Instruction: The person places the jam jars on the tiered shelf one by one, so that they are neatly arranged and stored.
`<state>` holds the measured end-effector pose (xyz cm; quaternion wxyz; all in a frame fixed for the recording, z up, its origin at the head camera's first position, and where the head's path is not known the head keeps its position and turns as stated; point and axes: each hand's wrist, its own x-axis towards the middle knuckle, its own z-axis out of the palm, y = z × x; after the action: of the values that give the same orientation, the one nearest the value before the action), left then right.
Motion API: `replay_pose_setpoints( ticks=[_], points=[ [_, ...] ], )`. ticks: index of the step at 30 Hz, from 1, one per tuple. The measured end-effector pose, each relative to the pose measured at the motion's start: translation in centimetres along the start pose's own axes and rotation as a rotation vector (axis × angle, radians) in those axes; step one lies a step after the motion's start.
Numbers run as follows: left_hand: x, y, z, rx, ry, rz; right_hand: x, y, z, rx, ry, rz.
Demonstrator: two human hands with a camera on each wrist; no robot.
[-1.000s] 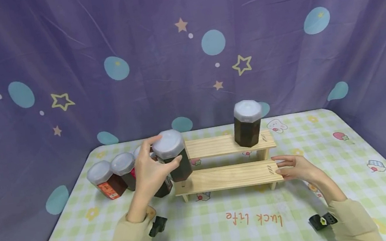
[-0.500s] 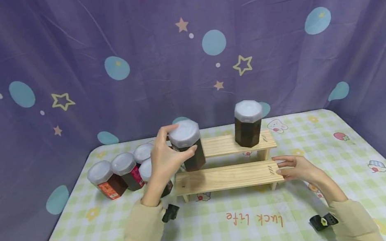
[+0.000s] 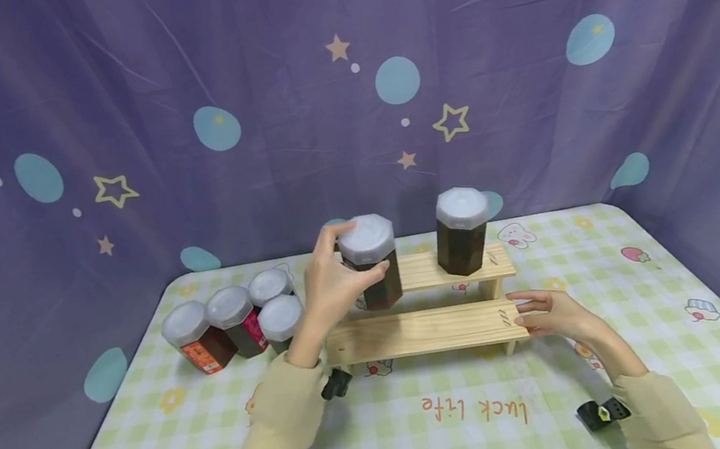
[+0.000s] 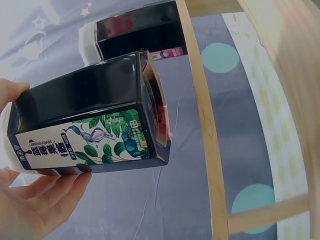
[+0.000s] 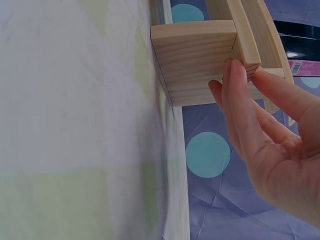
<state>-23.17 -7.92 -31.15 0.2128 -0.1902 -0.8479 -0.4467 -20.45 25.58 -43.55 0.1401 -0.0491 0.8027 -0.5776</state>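
My left hand (image 3: 332, 284) grips a dark jam jar (image 3: 384, 291) with a white octagonal lid, fingers and thumb around its upper part. In the left wrist view the jar (image 4: 80, 100) shows a leafy label with Chinese print, and its base is apart from the wooden edge. It hangs upright above the left part of a two-step wooden shelf (image 3: 425, 331). At the lower step's right end, my right hand (image 3: 555, 315) holds the plank by its edge, as the right wrist view of the shelf (image 5: 195, 55) shows. A second jar (image 3: 464, 244) stands on the upper step's right end.
Several more lidded jars stand grouped left of the shelf, among them an orange-labelled jar (image 3: 207, 352) and a pink-labelled jar (image 3: 247, 334). A green checked cloth (image 3: 476, 440) covers the table. Behind it hangs a purple curtain (image 3: 314, 107).
My left hand has carried its jar rightward and slightly farther back, from beside the other jars to over the shelf. The right hand has stayed at the shelf's end.
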Motion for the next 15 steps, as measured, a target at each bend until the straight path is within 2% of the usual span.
replay_pose_setpoints(
  ticks=[15],
  points=[
    [1.5, 1.1, 2.5, 0.036, -0.027, 0.005, 0.1, 0.0, 0.0, 0.000, -0.007, -0.002]
  ],
)
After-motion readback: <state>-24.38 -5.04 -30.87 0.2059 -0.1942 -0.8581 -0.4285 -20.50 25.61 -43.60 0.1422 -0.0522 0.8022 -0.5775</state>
